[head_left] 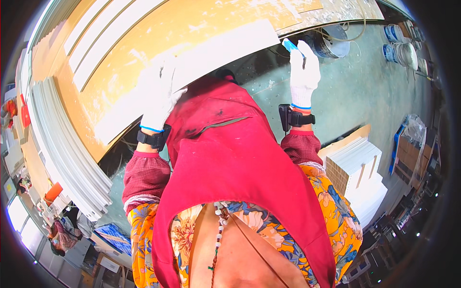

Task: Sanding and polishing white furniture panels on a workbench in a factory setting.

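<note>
A long white board point(230, 48) lies along the near edge of the wooden worktable point(129, 53). My left hand point(161, 98), in a white knit glove, rests on the board's left part with its fingers stretched out and the thumb apart at the near edge. Glare blurs its fingertips into the white surface. Just off the board's right end is my gloved right hand point(305, 72), closed on a small blue object point(289, 45) whose kind I cannot make out. A gap shows between that hand and the board's corner.
White strips point(103, 38) lie farther back on the table. Long pale panels point(62, 149) are stacked at left. Buckets point(333, 41) stand beyond my right hand, with more white tubs point(401, 55) farther right. A stack of white boards point(355, 168) sits by my right elbow.
</note>
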{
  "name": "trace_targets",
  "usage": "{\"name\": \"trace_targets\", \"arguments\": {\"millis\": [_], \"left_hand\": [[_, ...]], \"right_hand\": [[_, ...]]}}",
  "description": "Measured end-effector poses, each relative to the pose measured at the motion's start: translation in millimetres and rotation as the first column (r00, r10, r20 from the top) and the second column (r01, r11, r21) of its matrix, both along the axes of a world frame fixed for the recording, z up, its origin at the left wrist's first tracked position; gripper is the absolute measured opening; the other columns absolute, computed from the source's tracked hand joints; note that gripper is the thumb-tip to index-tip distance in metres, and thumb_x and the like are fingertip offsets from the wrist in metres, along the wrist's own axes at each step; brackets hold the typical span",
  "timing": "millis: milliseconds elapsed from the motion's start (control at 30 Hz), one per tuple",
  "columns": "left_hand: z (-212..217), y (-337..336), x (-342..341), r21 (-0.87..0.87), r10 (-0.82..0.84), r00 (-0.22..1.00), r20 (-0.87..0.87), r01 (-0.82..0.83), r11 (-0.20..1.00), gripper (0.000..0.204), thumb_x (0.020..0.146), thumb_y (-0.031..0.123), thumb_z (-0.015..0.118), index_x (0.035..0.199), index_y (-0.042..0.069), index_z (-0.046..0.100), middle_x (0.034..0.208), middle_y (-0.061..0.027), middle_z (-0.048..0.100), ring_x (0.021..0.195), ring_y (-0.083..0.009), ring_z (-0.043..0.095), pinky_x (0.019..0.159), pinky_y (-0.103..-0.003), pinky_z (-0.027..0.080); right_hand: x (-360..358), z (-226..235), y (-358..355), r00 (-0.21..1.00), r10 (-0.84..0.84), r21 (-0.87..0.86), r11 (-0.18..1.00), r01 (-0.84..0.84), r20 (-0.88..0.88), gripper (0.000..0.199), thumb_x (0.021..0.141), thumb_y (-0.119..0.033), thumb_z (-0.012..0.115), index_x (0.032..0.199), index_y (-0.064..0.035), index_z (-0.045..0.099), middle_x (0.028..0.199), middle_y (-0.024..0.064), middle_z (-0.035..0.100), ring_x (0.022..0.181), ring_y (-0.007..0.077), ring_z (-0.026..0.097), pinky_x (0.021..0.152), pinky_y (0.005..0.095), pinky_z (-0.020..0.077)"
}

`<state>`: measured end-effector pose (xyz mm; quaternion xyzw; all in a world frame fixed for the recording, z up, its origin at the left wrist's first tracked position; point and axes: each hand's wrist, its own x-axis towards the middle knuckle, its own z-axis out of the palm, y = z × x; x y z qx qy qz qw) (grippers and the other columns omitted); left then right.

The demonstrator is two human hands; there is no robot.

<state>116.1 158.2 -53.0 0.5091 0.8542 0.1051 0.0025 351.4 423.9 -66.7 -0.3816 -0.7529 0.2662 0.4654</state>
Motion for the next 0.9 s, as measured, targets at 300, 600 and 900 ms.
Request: {"name": "trace_targets", "arguments": {"millis": [300, 600, 900], "left_hand": [[0, 0, -2, 0.021, -0.028, 1.0, 0.011, 0.028, 0.999, 0.085, 0.071, 0.034, 0.081, 0.144, 0.011, 0.043, 0.136, -0.018, 0.049, 0.126, -0.0379, 0.045, 0.106, -0.052, 0.034], [44, 0, -42, -0.086, -0.08, 0.868, 0.49, 0.139, 0.987, 0.064, 0.088, 0.034, 0.069, 0.143, 0.008, 0.048, 0.145, -0.0165, 0.047, 0.135, -0.0292, 0.043, 0.113, -0.038, 0.032], [57, 44, -79, 0.003, -0.004, 0.978, 0.21, 0.003, 1.0, 0.066, 0.082, 0.049, 0.068, 0.137, 0.016, 0.055, 0.12, -0.0158, 0.065, 0.108, -0.0315, 0.063, 0.092, -0.04, 0.049]], "right_hand": [[7, -6, -4, 0.999, 0.001, -0.113, 0.994, 0.005, 0.047, 0.03, 0.09, -0.01, 0.068, 0.119, -0.0026, 0.065, 0.111, 0.0104, 0.067, 0.093, 0.017, 0.065, 0.079, 0.0295, 0.0531], [8, 2, -1, 0.993, -0.021, -0.332, 0.943, -0.02, -0.118, 0.031, 0.092, -0.008, 0.064, 0.123, -0.0016, 0.063, 0.106, 0.0091, 0.066, 0.085, 0.013, 0.062, 0.073, 0.0262, 0.0513], [-1, 13, -8, 0.992, -0.021, -0.344, 0.939, -0.022, -0.121, 0.032, 0.095, -0.01, 0.059, 0.125, 0.0, 0.06, 0.098, 0.0089, 0.066, 0.077, 0.0118, 0.061, 0.071, 0.0262, 0.0503]]}}
